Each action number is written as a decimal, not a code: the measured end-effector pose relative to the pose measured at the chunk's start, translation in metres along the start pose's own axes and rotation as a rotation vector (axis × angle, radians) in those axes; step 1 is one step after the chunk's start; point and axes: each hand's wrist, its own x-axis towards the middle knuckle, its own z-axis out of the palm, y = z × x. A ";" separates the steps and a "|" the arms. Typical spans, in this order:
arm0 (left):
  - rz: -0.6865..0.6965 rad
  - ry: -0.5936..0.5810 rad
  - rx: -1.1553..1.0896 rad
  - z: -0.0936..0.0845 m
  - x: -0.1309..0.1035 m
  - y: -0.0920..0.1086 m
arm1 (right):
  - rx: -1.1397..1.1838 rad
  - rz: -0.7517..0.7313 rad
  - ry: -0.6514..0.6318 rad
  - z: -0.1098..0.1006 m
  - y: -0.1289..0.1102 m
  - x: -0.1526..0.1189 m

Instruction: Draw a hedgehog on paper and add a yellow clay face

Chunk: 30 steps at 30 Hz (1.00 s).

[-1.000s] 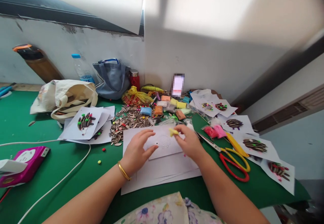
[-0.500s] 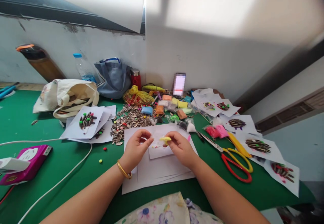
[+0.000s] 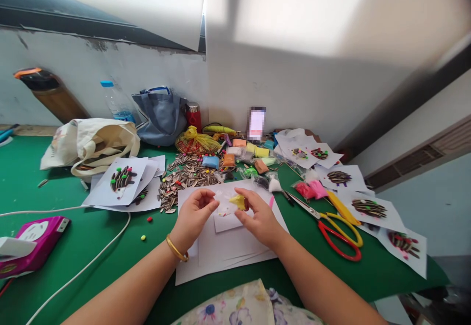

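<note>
My right hand [image 3: 260, 217] holds a small lump of yellow modelling clay [image 3: 238, 201] at the fingertips, above the white sheets. Facing it, my left hand [image 3: 197, 213] has its thumb and forefinger brought close together. Whatever may be in that pinch is too small to make out. Beneath both hands lies a stack of white paper [image 3: 235, 259], topped by a smaller white card [image 3: 228, 223] with tiny coloured bits near its upper edge. A gold bangle circles my left wrist.
Beyond the paper spread sunflower seeds [image 3: 187, 175] and bagged clay blocks [image 3: 228, 160]. Red-and-yellow scissors [image 3: 327, 224] lie at the right, beside cards with seed hedgehogs [image 3: 369, 208]. More cards [image 3: 123, 183], a white cable [image 3: 88, 262] and a magenta device [image 3: 35, 239] are at the left.
The yellow clay has turned in my right fingers and shows a broader side; my right thumb has spread lower. My left hand stays pinched nearby. The whole view has shifted slightly.
</note>
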 end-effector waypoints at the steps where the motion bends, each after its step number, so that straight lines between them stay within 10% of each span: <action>1: -0.012 -0.001 -0.017 0.000 0.000 0.000 | -0.053 -0.016 -0.008 -0.001 -0.001 0.000; 20: 0.041 -0.052 -0.051 0.001 -0.006 0.002 | -0.093 -0.081 0.050 -0.002 0.004 0.002; 30: -0.215 -0.169 -0.281 0.003 -0.005 0.002 | -0.102 -0.122 0.055 -0.004 0.004 0.002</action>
